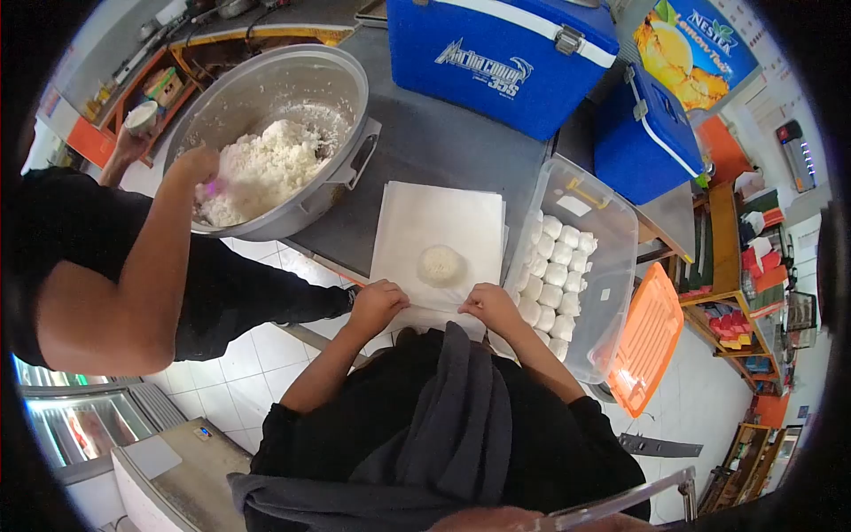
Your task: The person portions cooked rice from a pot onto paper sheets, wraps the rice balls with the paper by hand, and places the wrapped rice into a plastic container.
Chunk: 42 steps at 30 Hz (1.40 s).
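Note:
A stack of white paper sheets (399,213) lies on the grey table in front of me. On the top sheet sits a round mound of rice (441,265). My left hand (379,304) pinches the near edge of the paper at its left corner. At the right corner, my right hand (490,307) pinches the same edge, thumb and fingers together. The edge looks slightly raised between my hands, and neither hand touches the rice. Just right of the paper stands a clear plastic bin (612,266) holding several rows of white wrapped bundles (551,275).
A large metal pot (341,80) of cooked rice (270,164) stands left. A co-worker's hand (197,166) reaches into it; their other hand holds a cup of rice (140,118). Blue coolers (505,71) stand behind. An orange lid (645,341) leans beside the bin.

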Motion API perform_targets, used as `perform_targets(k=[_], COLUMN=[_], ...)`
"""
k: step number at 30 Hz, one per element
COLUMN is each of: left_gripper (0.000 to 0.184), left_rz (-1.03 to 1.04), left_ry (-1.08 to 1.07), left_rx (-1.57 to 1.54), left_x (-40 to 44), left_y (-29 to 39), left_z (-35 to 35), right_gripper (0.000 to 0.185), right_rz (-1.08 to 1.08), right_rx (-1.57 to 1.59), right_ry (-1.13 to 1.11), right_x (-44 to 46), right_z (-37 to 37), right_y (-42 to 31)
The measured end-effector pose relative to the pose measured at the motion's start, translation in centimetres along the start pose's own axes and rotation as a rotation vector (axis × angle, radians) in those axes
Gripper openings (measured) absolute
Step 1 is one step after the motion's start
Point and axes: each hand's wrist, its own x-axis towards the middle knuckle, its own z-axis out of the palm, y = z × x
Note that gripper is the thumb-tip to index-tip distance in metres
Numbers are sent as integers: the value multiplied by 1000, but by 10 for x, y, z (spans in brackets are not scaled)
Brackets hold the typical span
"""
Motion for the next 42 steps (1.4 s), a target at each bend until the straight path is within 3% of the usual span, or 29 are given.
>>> perform_targets(k=[2,5,11,14,18,20,21,22,23,24,26,28,29,31,33,34,36,40,42], left_gripper=[7,8,6,10,14,17,17,23,29,29,46,52,58,52,36,36,19,12,11], left_rz=[1,50,5,-64,-56,-313,-312,-378,-439,-431,-20,31,83,88,137,138,131,143,16], left_ry=[35,147,-14,146,140,238,234,137,41,43,-98,-131,-162,-151,-146,-145,-99,52,160], left_rx=[5,54,41,-35,-14,-367,-368,-473,-574,-572,-203,-140,-76,-4,103,102,9,-58,-224], left_x=[3,7,0,-3,5,13,16,19,24,26,20,10,4,-5,-11,-12,-11,-4,-1], left_y=[2,4,8,7,-16,-24,-25,-27,-28,-22,-8,-5,-2,4,-1,-6,-11,-8,-12], left_z=[-3,-10,-16,-12,-20,-16,-16,-17,-18,-24,-34,-30,-28,-26,-20,-16,-12,-9,-2], right_gripper=[14,14,12,11,11,13,14,16,16,19,21,29,29,33,29,24,20,9,8], right_rz=[50,-22,21,78,7,-3,129,260,258,285,314,-92,-91,-120,-136,-158,-183,-192,-215], right_rx=[42,109,73,106,69,56,240,422,419,430,441,193,196,-1,-31,-29,-29,-19,36], right_ry=[-51,66,-29,22,217,244,226,209,215,132,47,46,44,33,8,14,21,69,74], right_x=[2,3,-1,-4,0,9,16,18,19,21,18,5,0,-10,-13,-14,-8,2,6], right_z=[-4,-10,-16,-15,-26,-30,-26,-23,-29,-40,-49,-46,-42,-35,-24,-18,-18,-15,-11], right_y=[0,-3,-10,-12,1,12,22,30,26,16,8,4,2,-1,10,15,7,-2,7])
